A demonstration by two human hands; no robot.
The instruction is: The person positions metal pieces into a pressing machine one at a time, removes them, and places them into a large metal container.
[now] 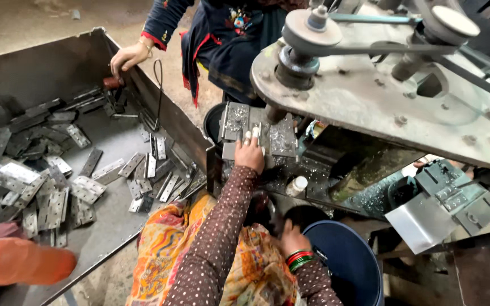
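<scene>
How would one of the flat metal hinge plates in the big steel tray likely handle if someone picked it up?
A hinge plate looks like thick punched metal, so probably rigid and heavy for its size. Flat, it should slide rather than roll on the tray. The shiny faces may be slippery, and neighbours overlap in the heap, so lifting one would likely shift others.

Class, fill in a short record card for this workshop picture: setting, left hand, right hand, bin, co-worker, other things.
Setting: metal workshop, seen from above
Left hand: rests on the metal plate under the drill machine, fingers flat
Right hand: low beside the blue bucket, green and red bangles on the wrist; whether it holds anything cannot be told
Bin: metal tray with a heap of hinges
Co-worker: another person's hand on the tray's rim
Other: small white bottle
</scene>
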